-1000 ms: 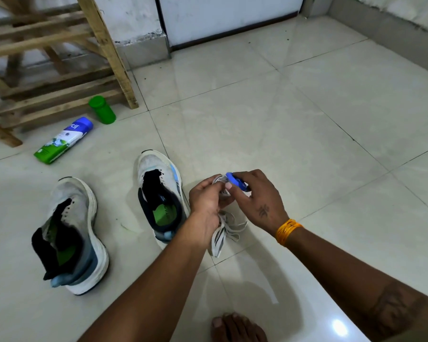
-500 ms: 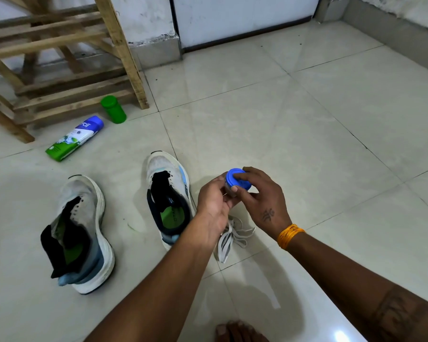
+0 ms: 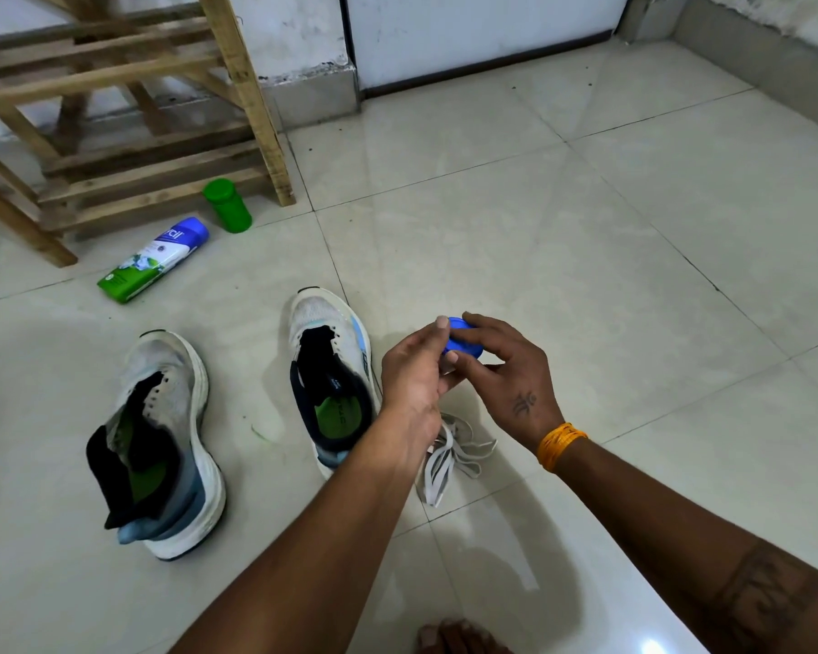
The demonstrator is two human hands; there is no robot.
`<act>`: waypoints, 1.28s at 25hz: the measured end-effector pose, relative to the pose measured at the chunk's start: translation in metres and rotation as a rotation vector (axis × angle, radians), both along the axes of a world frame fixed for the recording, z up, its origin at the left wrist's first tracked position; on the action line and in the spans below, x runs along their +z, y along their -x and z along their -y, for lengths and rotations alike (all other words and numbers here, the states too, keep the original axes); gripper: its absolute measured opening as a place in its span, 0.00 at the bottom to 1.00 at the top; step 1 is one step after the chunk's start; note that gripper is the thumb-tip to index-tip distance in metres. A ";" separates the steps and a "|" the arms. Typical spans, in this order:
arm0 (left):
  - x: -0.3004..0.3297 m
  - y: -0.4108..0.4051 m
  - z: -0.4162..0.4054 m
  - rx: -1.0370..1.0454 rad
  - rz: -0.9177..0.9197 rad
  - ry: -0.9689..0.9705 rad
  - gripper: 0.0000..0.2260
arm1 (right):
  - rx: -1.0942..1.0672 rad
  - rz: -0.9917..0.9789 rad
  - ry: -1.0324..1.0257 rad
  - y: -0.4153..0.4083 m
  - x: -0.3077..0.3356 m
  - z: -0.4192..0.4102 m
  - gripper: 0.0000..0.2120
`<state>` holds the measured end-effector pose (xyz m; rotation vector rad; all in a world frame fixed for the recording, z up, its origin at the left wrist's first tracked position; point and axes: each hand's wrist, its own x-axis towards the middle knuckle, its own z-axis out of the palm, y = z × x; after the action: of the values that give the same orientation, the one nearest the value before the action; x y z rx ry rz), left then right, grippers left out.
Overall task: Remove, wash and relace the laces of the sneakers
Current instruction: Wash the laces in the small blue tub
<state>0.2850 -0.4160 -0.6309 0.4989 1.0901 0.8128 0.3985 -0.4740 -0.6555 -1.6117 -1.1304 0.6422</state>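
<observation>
laces (image 3: 449, 453) dangle from the left hand (image 3: 414, 370), strands running long toward 6 o'clock, just beside the near sneaker (image 3: 331, 370) | blue cap (image 3: 464, 339) at 1 o'clock of that hand, pinched by the right hand (image 3: 506, 365), which is nearer it | left hand curled, seems to grip the laces' top | other sneaker (image 3: 161, 441) at 9 o'clock, well apart

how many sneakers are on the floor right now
2. One sneaker lies at the left, laces out. The other sneaker stands just left of the left hand, its heel partly hidden by that forearm. No others show.
</observation>
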 end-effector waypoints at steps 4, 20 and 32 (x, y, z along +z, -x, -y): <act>0.001 0.002 -0.002 -0.012 -0.032 -0.029 0.08 | -0.087 -0.326 0.062 0.000 0.006 -0.008 0.16; 0.013 0.018 -0.019 -0.105 -0.152 -0.092 0.11 | -0.108 -0.547 0.175 0.001 0.025 -0.024 0.20; 0.089 0.120 -0.127 0.276 -0.342 -0.446 0.07 | 0.178 -0.423 0.081 0.095 0.104 -0.167 0.11</act>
<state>0.1654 -0.2892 -0.5421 0.8990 1.3137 1.2578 0.3040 -0.3069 -0.5520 -1.3634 -0.9450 1.1000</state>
